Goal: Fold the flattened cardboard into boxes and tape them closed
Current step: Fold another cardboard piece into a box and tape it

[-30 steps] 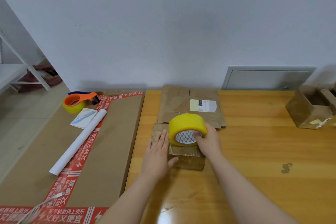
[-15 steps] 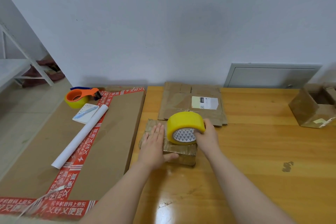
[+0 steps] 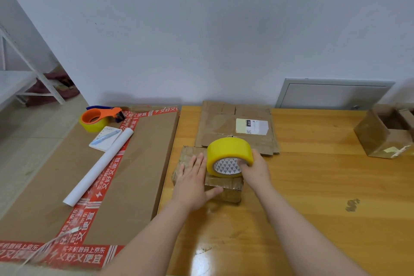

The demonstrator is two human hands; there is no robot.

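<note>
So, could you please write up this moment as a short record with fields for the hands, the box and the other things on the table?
left hand: flat on the small box, palm down
right hand: grips the yellow tape roll, fingers in its core
yellow tape roll: on edge atop the small box
small box: folded, on the wooden table
flattened cardboard: behind the box, label up
open box: far right
tape dispenser: on the large carton, left

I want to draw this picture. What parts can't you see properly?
- Small box top, head view: covered by the left hand and tape roll.
- Right hand fingertips: tucked inside the roll's core.
- Open box: cut off by the right edge.
- Label on flat cardboard: print too small.
</note>
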